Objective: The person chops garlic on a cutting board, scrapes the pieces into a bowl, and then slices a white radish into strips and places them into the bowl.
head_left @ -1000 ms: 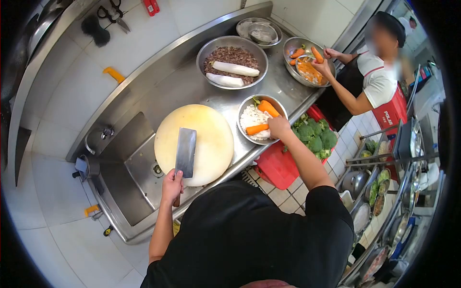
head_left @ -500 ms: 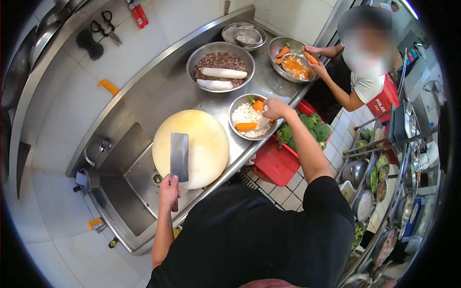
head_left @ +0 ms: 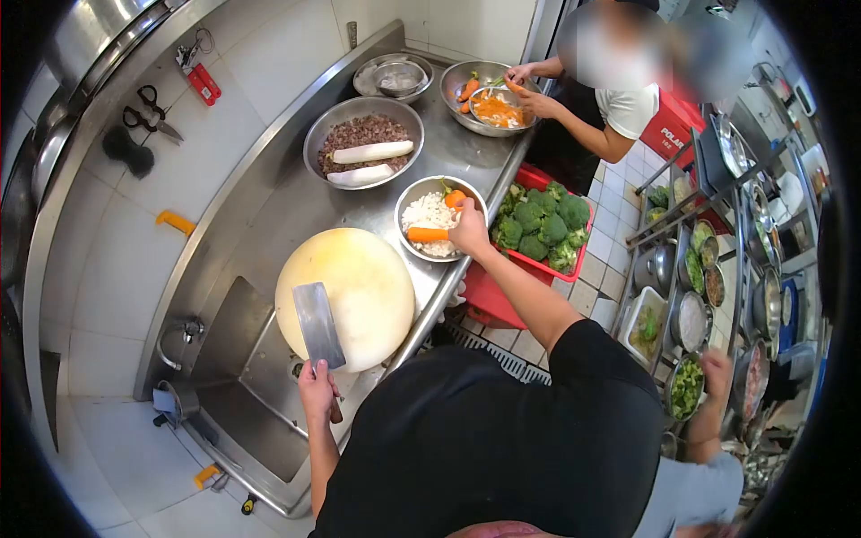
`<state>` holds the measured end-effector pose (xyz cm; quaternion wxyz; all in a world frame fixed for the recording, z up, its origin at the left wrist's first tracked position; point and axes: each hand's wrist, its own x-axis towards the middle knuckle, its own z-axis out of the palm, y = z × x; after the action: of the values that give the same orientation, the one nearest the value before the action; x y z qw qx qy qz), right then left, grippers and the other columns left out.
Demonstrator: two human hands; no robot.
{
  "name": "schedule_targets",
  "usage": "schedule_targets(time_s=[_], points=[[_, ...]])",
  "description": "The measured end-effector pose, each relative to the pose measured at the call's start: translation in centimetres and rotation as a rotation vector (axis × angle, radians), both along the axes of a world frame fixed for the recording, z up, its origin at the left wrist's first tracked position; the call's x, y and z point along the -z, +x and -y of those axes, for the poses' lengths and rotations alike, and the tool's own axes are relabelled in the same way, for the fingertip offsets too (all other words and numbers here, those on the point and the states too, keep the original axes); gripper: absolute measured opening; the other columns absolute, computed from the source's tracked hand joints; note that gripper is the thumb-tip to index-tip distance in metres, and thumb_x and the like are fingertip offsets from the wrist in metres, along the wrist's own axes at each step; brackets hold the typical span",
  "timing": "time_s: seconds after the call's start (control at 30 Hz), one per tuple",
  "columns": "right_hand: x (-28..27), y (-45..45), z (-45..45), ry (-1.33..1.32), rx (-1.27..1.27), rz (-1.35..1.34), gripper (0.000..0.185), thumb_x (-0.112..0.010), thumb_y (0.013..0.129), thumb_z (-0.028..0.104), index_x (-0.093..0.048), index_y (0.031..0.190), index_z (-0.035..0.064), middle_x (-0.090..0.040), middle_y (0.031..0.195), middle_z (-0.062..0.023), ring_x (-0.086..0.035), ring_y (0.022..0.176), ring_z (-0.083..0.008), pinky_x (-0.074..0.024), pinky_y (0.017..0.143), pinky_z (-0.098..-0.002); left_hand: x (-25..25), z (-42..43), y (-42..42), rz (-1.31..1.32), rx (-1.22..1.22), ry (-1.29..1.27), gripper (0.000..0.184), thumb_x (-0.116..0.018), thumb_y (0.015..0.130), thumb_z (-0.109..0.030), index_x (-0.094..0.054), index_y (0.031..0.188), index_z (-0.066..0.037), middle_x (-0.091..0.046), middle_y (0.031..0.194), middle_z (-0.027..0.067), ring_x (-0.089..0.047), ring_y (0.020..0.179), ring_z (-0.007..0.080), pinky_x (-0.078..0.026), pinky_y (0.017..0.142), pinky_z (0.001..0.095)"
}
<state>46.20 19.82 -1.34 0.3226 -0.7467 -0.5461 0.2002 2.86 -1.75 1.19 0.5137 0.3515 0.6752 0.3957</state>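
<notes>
My left hand (head_left: 316, 391) grips the handle of a cleaver (head_left: 318, 325), whose broad blade lies flat over the left part of a round cutting board (head_left: 372, 260). My right hand (head_left: 469, 230) reaches into a metal bowl (head_left: 401, 199) of chopped white pieces (head_left: 427, 212). Its fingers are closed at the right end of a peeled carrot (head_left: 428, 235); that end is hidden by the hand. Another carrot (head_left: 455, 198) with a green top rests in the same bowl, just above my fingers.
A bowl (head_left: 309, 148) holds minced brown food and two long white vegetables (head_left: 372, 152). Beyond, a co-worker's hands (head_left: 529, 94) hold a carrot over a bowl of peelings (head_left: 498, 109). A red crate of broccoli (head_left: 542, 224) stands right; the sink (head_left: 238, 386) lies left.
My right hand has come down within the bowl onto the carrot's end. The cleaver has tilted, its top leaning left. My view has shifted, and another person's arm appears at the lower right.
</notes>
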Motion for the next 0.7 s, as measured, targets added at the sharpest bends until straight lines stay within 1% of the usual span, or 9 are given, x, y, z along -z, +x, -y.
schedule_targets(time_s=[0.1,0.23,0.33,0.4,0.5,0.53,0.63,0.67,0.7], points=[[3.6,-0.2,1.1,0.007,0.115,-0.344,0.056,-0.068,0.076,0.001,-0.045,0.127,0.0012,-0.069,0.107,-0.0219,-0.066,0.106,-0.0394,-0.0508,0.098,-0.0432,-0.9,-0.4,0.4,-0.038,0.003,-0.011,0.017,-0.057,0.106,-0.018,-0.056,0.095,-0.005,-0.049,0.059,0.0007,-0.047,0.042,0.0110,-0.042,0.039,0.0292],[0.4,-0.2,2.0,-0.034,0.033,-0.284,0.053,-0.071,0.080,0.001,-0.047,0.127,0.0033,-0.072,0.107,-0.0161,-0.069,0.107,-0.0325,-0.0522,0.096,-0.0413,-0.4,-0.5,-0.1,-0.034,0.015,-0.005,0.014,-0.059,0.104,-0.016,-0.058,0.098,-0.003,-0.050,0.059,0.0008,-0.048,0.043,0.0113,-0.042,0.039,0.0296],[-4.5,0.4,0.8,-0.082,-0.116,-0.071,0.048,-0.073,0.084,0.007,-0.051,0.126,0.0056,-0.071,0.108,-0.0237,-0.068,0.110,-0.0411,-0.0520,0.095,-0.0455,-0.6,-0.5,-0.4,-0.012,0.029,0.006,0.014,-0.060,0.103,-0.016,-0.058,0.098,-0.003,-0.051,0.060,0.0009,-0.048,0.042,0.0115,-0.041,0.039,0.0298],[-4.4,1.5,-0.7,-0.042,-0.156,0.072,0.046,-0.073,0.089,0.018,-0.050,0.128,0.0057,-0.069,0.108,-0.0305,-0.066,0.109,-0.0470,-0.0514,0.094,-0.0484,-0.1,-0.3,-0.8,-0.017,0.062,0.022,0.014,-0.060,0.103,-0.016,-0.058,0.099,-0.003,-0.051,0.060,0.0011,-0.048,0.042,0.0117,-0.040,0.039,0.0299],[-5.1,1.7,-2.2,0.056,-0.134,-0.009,0.049,-0.073,0.089,0.022,-0.049,0.129,0.0052,-0.067,0.111,-0.0341,-0.065,0.110,-0.0495,-0.0517,0.093,-0.0500,0.3,-0.1,-1.3,0.003,0.063,0.002,0.014,-0.059,0.103,-0.016,-0.059,0.101,-0.002,-0.052,0.060,0.0018,-0.048,0.042,0.0114,-0.040,0.039,0.0300],[-7.2,1.0,-2.6,0.072,-0.106,-0.028,0.050,-0.073,0.092,0.020,-0.047,0.133,0.0063,-0.068,0.108,-0.0275,-0.069,0.102,-0.0400,-0.0553,0.086,-0.0460,0.1,0.2,-1.3,-0.002,0.058,0.003,0.014,-0.059,0.103,-0.016,-0.059,0.102,-0.002,-0.053,0.060,0.0025,-0.049,0.042,0.0120,-0.041,0.039,0.0307],[-9.3,-1.0,-3.0,0.019,-0.161,-0.505,0.049,-0.071,0.096,0.017,-0.045,0.136,0.0082,-0.067,0.105,-0.0157,-0.068,0.094,-0.0248,-0.0567,0.079,-0.0379,-0.3,0.5,-1.5,-0.085,0.093,-0.023,0.017,-0.059,0.103,-0.017,-0.060,0.108,-0.001,-0.056,0.062,0.0056,-0.052,0.043,0.0149,-0.043,0.041,0.0331],[-9.6,-2.2,-2.9,-0.005,-0.184,-0.610,0.046,-0.068,0.100,0.013,-0.043,0.139,0.0094,-0.063,0.105,-0.0070,-0.063,0.093,-0.0150,-0.0558,0.078,-0.0317,-0.1,0.4,-1.8,-0.143,0.125,-0.051,0.018,-0.059,0.102,-0.017,-0.060,0.110,-0.001,-0.058,0.064,0.0071,-0.055,0.043,0.0165,-0.044,0.041,0.0343],[-9.2,-3.3,-2.7,-0.014,-0.246,-0.678,0.046,-0.067,0.100,0.011,-0.043,0.139,0.0093,-0.063,0.107,-0.0073,-0.063,0.095,-0.0160,-0.0560,0.079,-0.0324,0.1,0.5,-2.2,-0.199,0.151,-0.083,0.020,-0.058,0.102,-0.018,-0.061,0.113,-0.001,-0.060,0.065,0.0087,-0.057,0.044,0.0181,-0.045,0.042,0.0354]])
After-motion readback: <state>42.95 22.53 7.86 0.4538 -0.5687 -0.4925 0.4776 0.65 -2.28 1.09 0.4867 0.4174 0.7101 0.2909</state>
